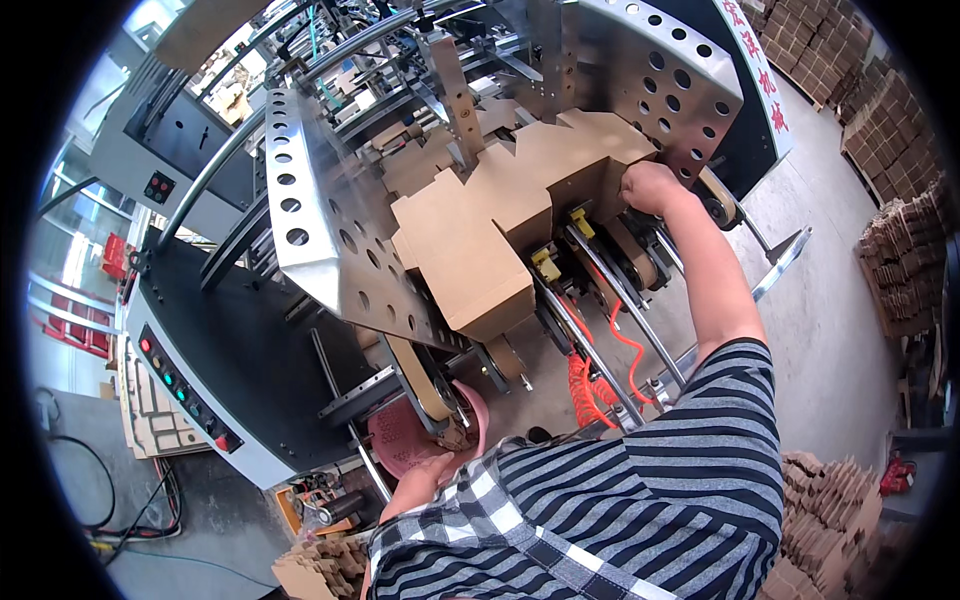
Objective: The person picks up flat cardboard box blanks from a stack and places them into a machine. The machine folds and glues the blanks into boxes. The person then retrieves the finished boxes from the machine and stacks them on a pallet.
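A stack of brown die-cut cardboard blanks [480, 250] lies tilted in the feeder of a machine, between two perforated steel side plates [320, 230]. My right hand [650, 188] reaches up to the stack's far right corner, fingers curled around the edge of the blanks beside the right plate [650, 70]. My left hand [418, 478] is low, under the feeder, touching the rim of a pink perforated round object [395, 435]. My striped sleeve hides most of that hand, so its grip is unclear.
Feed belts and steel rods [600, 300] run under the stack, with an orange coiled hose [580, 385] below. A black panel with coloured buttons [185, 395] is at left. Cardboard piles stand at right [900, 250], lower right [830, 520] and lower left [320, 570].
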`<state>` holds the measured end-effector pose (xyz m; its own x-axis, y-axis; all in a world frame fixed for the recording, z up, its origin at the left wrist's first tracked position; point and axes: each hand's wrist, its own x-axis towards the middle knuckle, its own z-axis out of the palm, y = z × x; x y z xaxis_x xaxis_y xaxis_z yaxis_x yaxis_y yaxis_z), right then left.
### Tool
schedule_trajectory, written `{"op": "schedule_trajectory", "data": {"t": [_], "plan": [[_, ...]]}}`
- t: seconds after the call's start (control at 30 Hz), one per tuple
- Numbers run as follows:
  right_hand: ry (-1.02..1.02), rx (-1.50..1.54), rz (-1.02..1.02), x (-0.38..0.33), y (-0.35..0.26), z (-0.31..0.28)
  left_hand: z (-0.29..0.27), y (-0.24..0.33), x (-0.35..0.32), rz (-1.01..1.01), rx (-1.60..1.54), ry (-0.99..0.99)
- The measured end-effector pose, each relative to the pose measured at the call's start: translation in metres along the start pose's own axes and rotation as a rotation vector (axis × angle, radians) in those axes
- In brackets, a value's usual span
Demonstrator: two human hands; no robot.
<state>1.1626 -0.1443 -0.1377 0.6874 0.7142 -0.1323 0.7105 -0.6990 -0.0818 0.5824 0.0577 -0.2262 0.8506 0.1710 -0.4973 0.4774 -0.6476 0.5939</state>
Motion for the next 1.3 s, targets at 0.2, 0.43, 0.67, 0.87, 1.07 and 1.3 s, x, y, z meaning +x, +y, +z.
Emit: {"op": "schedule_trajectory", "data": {"t": [0.2, 0.43, 0.67, 0.87, 1.07, 1.3], "plan": [[0.069, -0.007, 0.019, -0.002, -0.004, -0.019, -0.009, 0.017, 0.003, 0.01, 0.07, -0.004], [0.006, 0.109, -0.01, -0.003, -0.03, -0.019, -0.004, 0.011, 0.007, 0.022, 0.042, 0.008], [0.161, 0.17, 0.065, 0.021, -0.04, 0.034, -0.002, 0.007, 0.006, 0.057, 0.103, 0.004], [0.284, 0.269, 0.157, 0.025, -0.049, 0.052, -0.02, 0.033, 0.013, 0.114, 0.197, 0.001], [0.346, 0.336, 0.254, 0.024, -0.051, 0.058, -0.026, 0.048, 0.019, 0.121, 0.19, -0.021], [0.296, 0.39, 0.31, 0.025, -0.059, 0.052, -0.033, 0.068, 0.017, 0.123, 0.151, -0.044]]}}
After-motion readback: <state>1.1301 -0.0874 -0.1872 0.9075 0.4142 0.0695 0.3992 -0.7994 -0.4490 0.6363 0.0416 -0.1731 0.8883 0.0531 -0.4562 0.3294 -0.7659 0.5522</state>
